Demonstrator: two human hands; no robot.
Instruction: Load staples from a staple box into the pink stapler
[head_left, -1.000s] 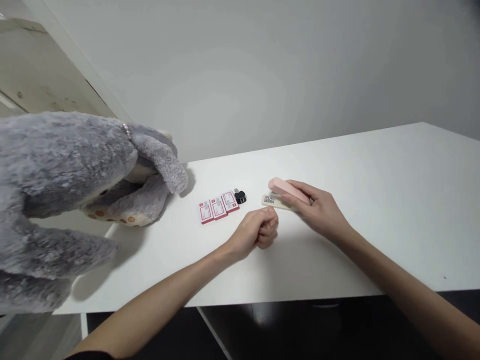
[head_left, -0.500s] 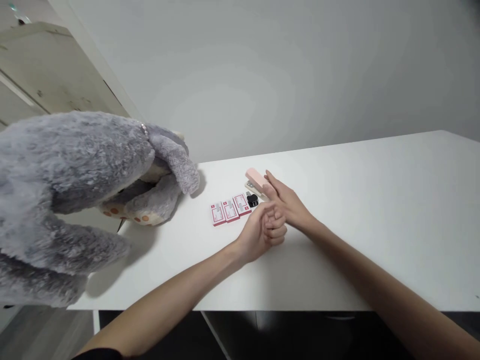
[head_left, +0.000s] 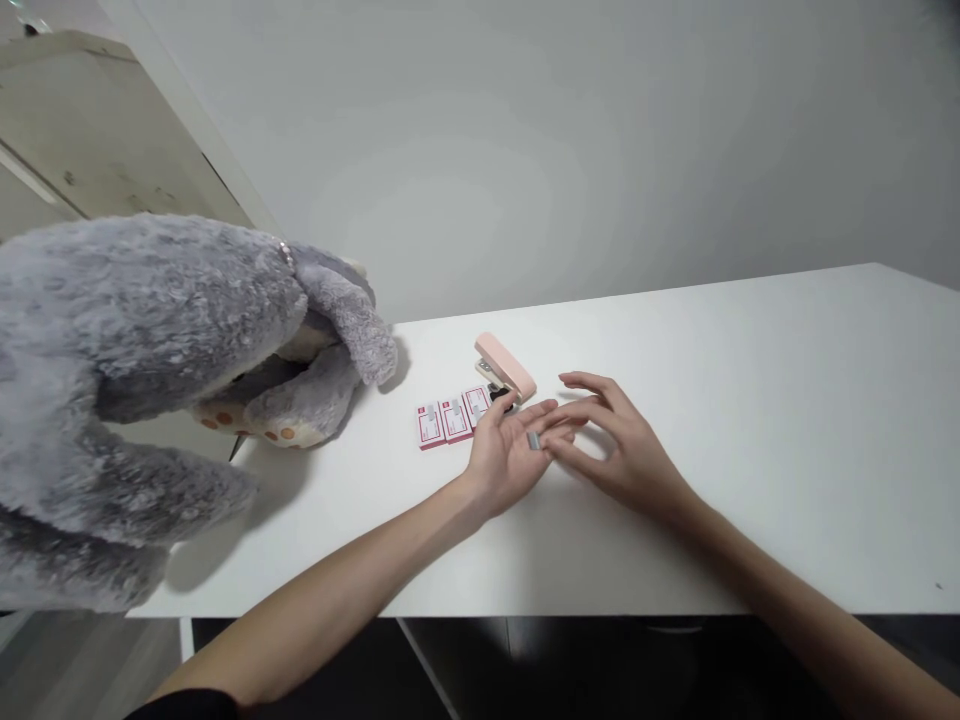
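Note:
On the upturned palm of my left hand (head_left: 504, 462) rests a small grey strip of staples (head_left: 533, 440); the fingers are stretched out. My right hand (head_left: 619, 450) comes over from the right with its fingers apart, thumb and fingertips close to the strip; I cannot tell whether they touch it. Just beyond the hands lies a pink stapler (head_left: 505, 366). A small black object (head_left: 501, 398), perhaps a staple remover, is partly hidden behind my left thumb. Left of it three red-and-white staple boxes (head_left: 454, 420) lie side by side.
A large grey plush toy (head_left: 180, 300) takes up the left end of the white table (head_left: 750, 420). A grey wall (head_left: 525, 150) rises behind the table. The table's front edge runs beneath my forearms.
My right hand has let go of the stapler and moved back toward my left palm. My left hand has uncurled from a fist, and the staples now show.

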